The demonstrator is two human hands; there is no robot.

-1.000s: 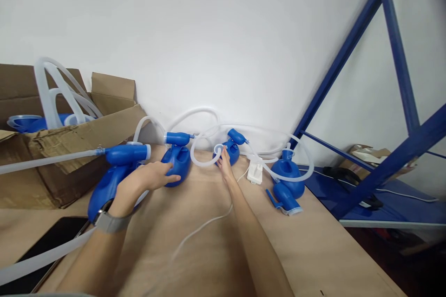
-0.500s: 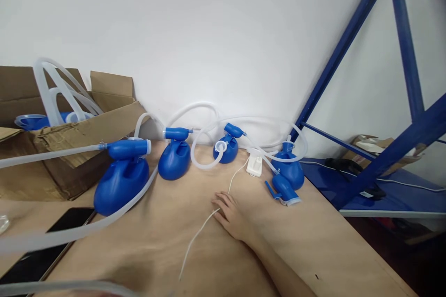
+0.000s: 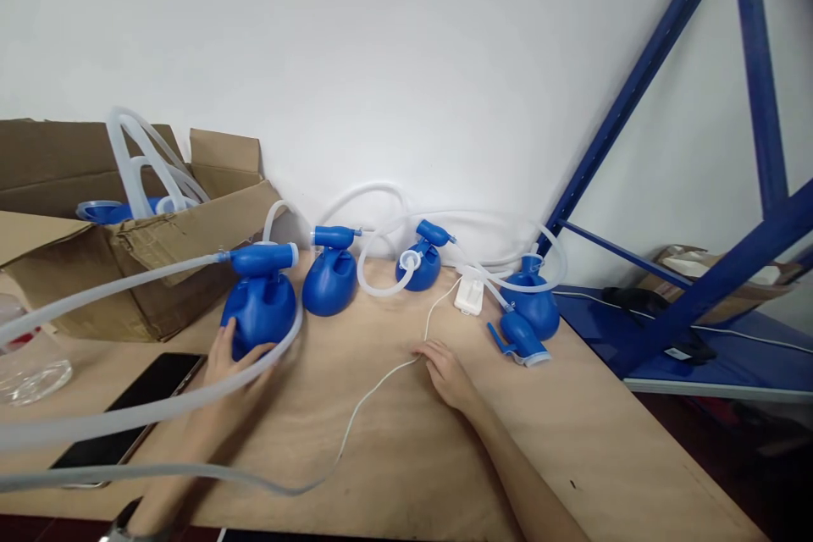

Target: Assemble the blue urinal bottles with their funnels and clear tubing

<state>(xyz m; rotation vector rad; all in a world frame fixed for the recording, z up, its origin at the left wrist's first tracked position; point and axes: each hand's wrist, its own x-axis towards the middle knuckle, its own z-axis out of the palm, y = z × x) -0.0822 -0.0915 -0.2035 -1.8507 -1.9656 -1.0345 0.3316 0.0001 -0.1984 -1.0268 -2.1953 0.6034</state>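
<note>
On the left of the table, a blue plastic urinal bottle (image 3: pixel 265 309) with a long translucent hose (image 3: pixel 152 275) stands beside the carton. My left hand (image 3: pixel 232 377) holds its near lower side, thumb and fingers spread round the body. A strand of hose passes over that hand. To the right, my right hand (image 3: pixel 445 371) rests on the table with its fingertips together on a thin white cable (image 3: pixel 374 389). This cable runs from a white power socket block (image 3: pixel 468 295) to the front left. Its exact grip under the fingers is partly hidden.
More blue urinal bottles (image 3: pixel 330 279) with looped hoses stand along the wall. An open carton (image 3: pixel 146 288) holds others. A black phone (image 3: pixel 136 406) and a clear plastic container (image 3: pixel 31 373) lie left. Blue shelving (image 3: pixel 641 76) borders the table's right side.
My left hand has come into view and grasped the nearest left bottle, which now sits farther back and right. My right hand's fingers have drawn together on the cable. The view has shifted slightly.
</note>
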